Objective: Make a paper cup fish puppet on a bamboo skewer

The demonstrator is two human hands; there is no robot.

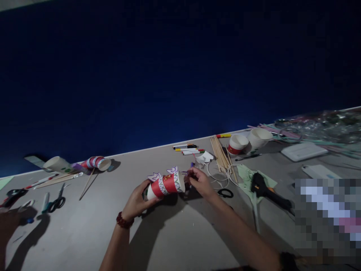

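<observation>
A red and white paper cup (166, 184), wrapped in patterned bands, lies tilted in the grip of my left hand (138, 201), its mouth facing right. White paper cutouts with purple outlines (154, 176) stick up from its upper side. Close to the cup's rim, my right hand (199, 182) has its fingers pinched around a small purple-edged paper piece (185, 172), mostly hidden by the fingers. A purple pen-like thing (192, 165) shows just behind that hand. Red beads circle my left wrist.
Wooden sticks (220, 154), markers (188, 149) and white paper scraps (205, 157) lie behind my hands. To the right are a hot glue gun (267, 192) and paper cups (258, 137). Leftward are scissors (57, 203), another decorated cup (96, 163) and a person's hand (14, 222).
</observation>
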